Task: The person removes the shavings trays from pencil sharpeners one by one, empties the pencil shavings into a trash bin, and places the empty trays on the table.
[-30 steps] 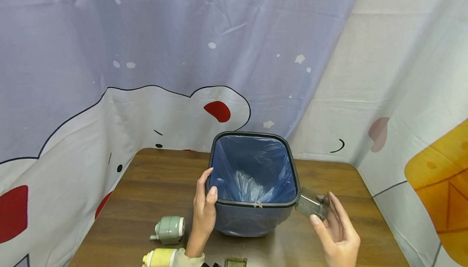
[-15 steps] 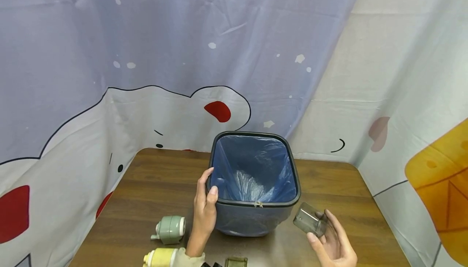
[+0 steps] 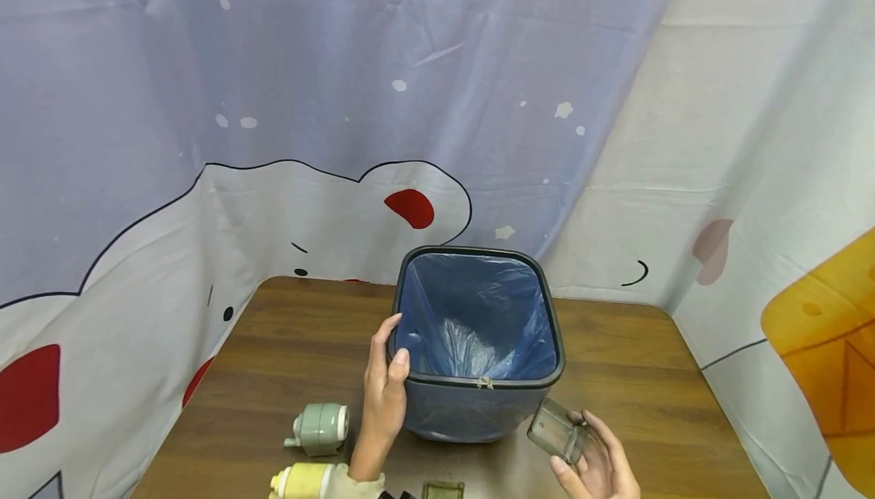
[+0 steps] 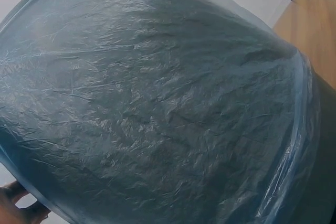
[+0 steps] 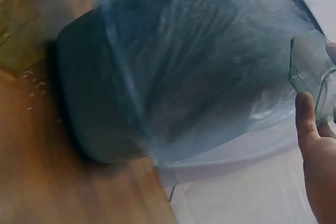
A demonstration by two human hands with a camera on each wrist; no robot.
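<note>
A dark trash bin (image 3: 472,412) with a blue plastic liner (image 3: 472,347) stands on the wooden table. My left hand (image 3: 384,400) grips its rim at the left side, thumb over the edge; only fingertips of that hand show in the left wrist view, at the lower left corner. To the right of the bin, my right hand (image 3: 601,461) pinches a small see-through grey plastic box (image 3: 557,431) between thumb and fingers. In the right wrist view, the box (image 5: 310,61) overlaps the bin's lined side, with the thumb on its near side.
Left of my left forearm lie a green crank pencil sharpener (image 3: 320,429) and a similar yellow one (image 3: 305,481). A greenish see-through box (image 3: 443,491) lies at the front edge of view, with pale crumbs (image 5: 35,85) beside it. A printed curtain (image 3: 328,89) hangs behind the table.
My right hand has drawn the grey box away from the bin's right corner, down and to the left towards the front. My left hand keeps its grip on the rim.
</note>
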